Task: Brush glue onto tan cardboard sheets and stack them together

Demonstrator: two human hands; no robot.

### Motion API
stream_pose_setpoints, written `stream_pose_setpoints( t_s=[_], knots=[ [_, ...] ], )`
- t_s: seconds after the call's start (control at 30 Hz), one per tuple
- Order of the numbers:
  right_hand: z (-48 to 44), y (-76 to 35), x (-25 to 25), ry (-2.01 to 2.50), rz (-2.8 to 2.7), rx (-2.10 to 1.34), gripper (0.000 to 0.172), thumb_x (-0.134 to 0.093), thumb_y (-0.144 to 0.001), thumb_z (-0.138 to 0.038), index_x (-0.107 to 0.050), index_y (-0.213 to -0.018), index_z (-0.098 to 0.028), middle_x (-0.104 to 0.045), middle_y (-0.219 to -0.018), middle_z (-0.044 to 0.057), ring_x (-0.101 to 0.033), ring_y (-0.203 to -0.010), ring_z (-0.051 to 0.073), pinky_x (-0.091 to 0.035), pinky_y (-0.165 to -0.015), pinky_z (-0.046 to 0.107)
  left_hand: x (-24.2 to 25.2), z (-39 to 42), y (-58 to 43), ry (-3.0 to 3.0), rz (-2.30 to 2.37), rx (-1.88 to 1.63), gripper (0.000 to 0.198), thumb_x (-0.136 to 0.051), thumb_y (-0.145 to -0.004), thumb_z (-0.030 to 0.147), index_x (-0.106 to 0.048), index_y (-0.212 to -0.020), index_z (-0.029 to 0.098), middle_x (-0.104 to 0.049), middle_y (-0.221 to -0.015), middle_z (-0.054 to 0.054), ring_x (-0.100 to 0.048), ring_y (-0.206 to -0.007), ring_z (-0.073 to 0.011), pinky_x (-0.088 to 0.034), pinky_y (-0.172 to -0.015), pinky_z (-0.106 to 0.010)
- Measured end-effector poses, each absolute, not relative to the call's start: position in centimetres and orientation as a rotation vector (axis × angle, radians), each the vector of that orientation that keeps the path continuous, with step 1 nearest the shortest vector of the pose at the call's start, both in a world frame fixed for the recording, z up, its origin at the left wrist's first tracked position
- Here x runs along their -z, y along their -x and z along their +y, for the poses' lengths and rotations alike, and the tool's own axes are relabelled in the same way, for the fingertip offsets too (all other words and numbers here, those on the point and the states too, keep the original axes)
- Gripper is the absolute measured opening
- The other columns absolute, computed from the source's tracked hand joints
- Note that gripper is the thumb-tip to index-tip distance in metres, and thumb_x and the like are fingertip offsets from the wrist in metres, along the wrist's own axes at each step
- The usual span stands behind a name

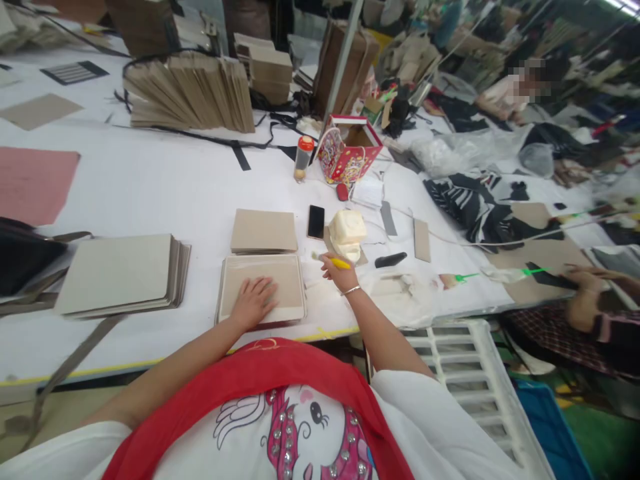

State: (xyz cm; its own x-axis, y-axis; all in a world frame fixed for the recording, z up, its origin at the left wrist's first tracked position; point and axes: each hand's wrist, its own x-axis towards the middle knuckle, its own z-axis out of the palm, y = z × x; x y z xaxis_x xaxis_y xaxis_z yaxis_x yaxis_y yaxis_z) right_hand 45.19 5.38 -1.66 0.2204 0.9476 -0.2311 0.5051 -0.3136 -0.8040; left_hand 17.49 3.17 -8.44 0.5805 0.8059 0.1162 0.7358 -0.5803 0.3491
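Observation:
My left hand (254, 301) lies with fingers spread on a tan board (286, 283), the top of a stack with a paler border around it. In my right hand (341, 272) is a yellow-handled brush (340, 263), its pale bristle end pointing left, just off the stack's upper right corner. Beyond that hand stands a cream-white container (349, 228), apparently a cut-down plastic jug, on a scrap of board. Another stack of tan boards (263, 230) lies directly behind the one under my left hand.
A stack of grey boards (120, 270) is at left. Farther back are a phone (315, 221), a red-lidded bottle (303, 159), a red gift bag (350, 150) and a row of tan boards (190, 93). A black object (391, 259) lies right; another person's hand (585, 277) shows at far right.

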Motion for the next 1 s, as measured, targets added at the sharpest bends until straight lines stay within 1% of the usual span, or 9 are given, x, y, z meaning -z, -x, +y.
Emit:
stream_pose_setpoints(
  t_s=[0.1,0.2,0.3,0.5,0.7,0.77,0.87,0.93,1.0],
  knots=[
    [1.9,-46.6,3.3,2.03,-1.549,-0.902,0.035,-0.039,-0.089,-0.037,-0.046,-0.12,-0.023,-0.065,-0.086,0.001,-0.061,-0.067,0.009,-0.048,-0.063,0.02,8.4,3.0,-17.7,-2.54,1.292,-0.377,0.042,-0.044,-0.084,0.044,-0.052,-0.121,0.027,-0.046,-0.133,-0.006,-0.035,-0.125,-0.0257,-0.011,-0.107,-0.049],
    [-1.6,-45.6,6.5,2.22,-1.915,-0.687,0.03,-0.04,-0.09,-0.03,-0.05,-0.117,-0.021,-0.063,-0.094,0.006,-0.058,-0.086,0.014,-0.044,-0.078,0.025,8.3,2.9,-18.0,-2.541,1.327,-0.344,0.042,-0.045,-0.084,0.044,-0.052,-0.122,0.027,-0.045,-0.134,-0.006,-0.035,-0.125,-0.0255,-0.01,-0.108,-0.049],
    [-4.1,-43.8,10.3,2.196,-2.208,-0.504,0.032,-0.045,-0.087,-0.033,-0.052,-0.113,-0.015,-0.058,-0.099,0.012,-0.05,-0.097,0.02,-0.039,-0.083,0.029,8.4,2.8,-18.2,-2.55,1.347,-0.326,0.043,-0.044,-0.084,0.044,-0.051,-0.122,0.027,-0.045,-0.134,-0.006,-0.035,-0.125,-0.0255,-0.01,-0.108,-0.049],
    [-5.4,-43.5,13.9,2.102,-2.282,-0.461,0.026,-0.037,-0.088,-0.015,-0.056,-0.106,-0.015,-0.057,-0.083,0.01,-0.05,-0.086,0.019,-0.038,-0.077,0.029,8.0,2.5,-18.6,-2.558,1.379,-0.289,0.043,-0.044,-0.084,0.043,-0.051,-0.123,0.026,-0.045,-0.134,-0.006,-0.034,-0.125,-0.0252,-0.012,-0.107,-0.049],
    [-4.7,-45.9,9.3,1.989,-1.697,-0.614,0.021,-0.045,-0.084,-0.028,-0.052,-0.099,-0.017,-0.056,-0.073,0.002,-0.054,-0.068,0.015,-0.041,-0.066,0.026,6.7,2.6,-19.0,-2.452,1.415,-0.189,0.046,-0.047,-0.083,0.043,-0.048,-0.125,0.024,-0.042,-0.136,-0.008,-0.034,-0.125,-0.0259,-0.011,-0.107,-0.051],
    [-4.3,-46.2,6.4,1.84,-1.549,-0.706,0.024,-0.049,-0.08,-0.031,-0.048,-0.101,-0.019,-0.053,-0.07,-0.002,-0.053,-0.062,0.013,-0.042,-0.063,0.025,5.6,2.7,-19.7,-2.357,1.418,-0.24,0.058,-0.052,-0.078,0.045,-0.041,-0.13,0.021,-0.039,-0.138,-0.011,-0.034,-0.125,-0.0273,-0.013,-0.106,-0.052],
    [-3.2,-45.4,2.1,1.599,-1.443,-0.946,0.032,-0.055,-0.075,-0.033,-0.042,-0.102,-0.021,-0.048,-0.066,-0.006,-0.049,-0.057,0.01,-0.042,-0.057,0.023,3.1,2.6,-21.6,-2.149,1.224,-0.417,0.078,-0.061,-0.07,0.048,-0.031,-0.135,0.018,-0.033,-0.14,-0.013,-0.032,-0.127,-0.0262,-0.022,-0.105,-0.045],
    [-2.3,-44.3,0.0,1.481,-1.388,-1.063,0.036,-0.058,-0.073,-0.032,-0.04,-0.103,-0.022,-0.046,-0.067,-0.006,-0.048,-0.056,0.009,-0.041,-0.053,0.021,1.5,2.4,-23.1,-1.895,1.005,-0.456,0.076,-0.065,-0.066,0.046,-0.037,-0.132,0.018,-0.044,-0.133,-0.013,-0.042,-0.119,-0.0245,-0.035,-0.098,-0.039],
    [-1.3,-43.2,-1.3,1.433,-1.345,-1.054,0.036,-0.06,-0.072,-0.031,-0.04,-0.101,-0.023,-0.045,-0.068,-0.006,-0.046,-0.055,0.008,-0.04,-0.051,0.021,0.4,2.3,-24.0,-1.596,0.882,-0.403,0.065,-0.066,-0.065,0.044,-0.05,-0.121,0.016,-0.059,-0.112,-0.011,-0.054,-0.102,-0.0232,-0.044,-0.086,-0.035]
  ],
)
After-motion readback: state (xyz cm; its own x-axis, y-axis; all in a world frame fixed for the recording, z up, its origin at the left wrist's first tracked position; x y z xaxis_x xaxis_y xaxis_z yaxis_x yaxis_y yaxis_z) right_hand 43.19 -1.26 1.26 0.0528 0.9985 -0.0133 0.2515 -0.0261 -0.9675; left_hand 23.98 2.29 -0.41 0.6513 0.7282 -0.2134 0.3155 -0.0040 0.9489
